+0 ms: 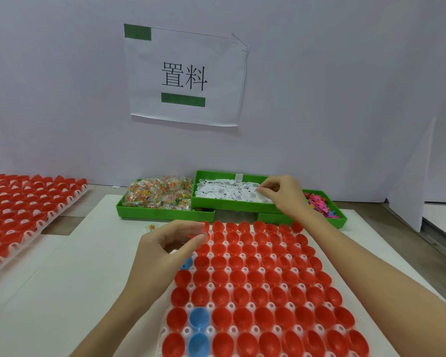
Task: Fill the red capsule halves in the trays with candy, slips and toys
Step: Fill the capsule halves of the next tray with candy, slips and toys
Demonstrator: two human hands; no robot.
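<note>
A clear tray (pixel 188 331) in front of me holds several rows of open red capsule halves (pixel 258 295), plus three blue ones (pixel 198 318). My left hand (pixel 165 248) hovers over the tray's far left corner, thumb and fingers curled close together; whether it holds anything I cannot tell. My right hand (pixel 283 191) reaches into the green bin of white paper slips (pixel 227 191) and pinches slips between thumb and fingers. A green bin of colourful wrapped candy (pixel 160 194) stands left of the slips. Pink and coloured toys (pixel 319 202) lie in a green bin behind my right wrist.
A second tray of red capsule halves (pixel 23 204) lies at the far left. A loose candy (pixel 152 227) lies on the white board (pixel 75 279) under the tray. A wall with a paper sign (pixel 186 76) stands close behind the bins.
</note>
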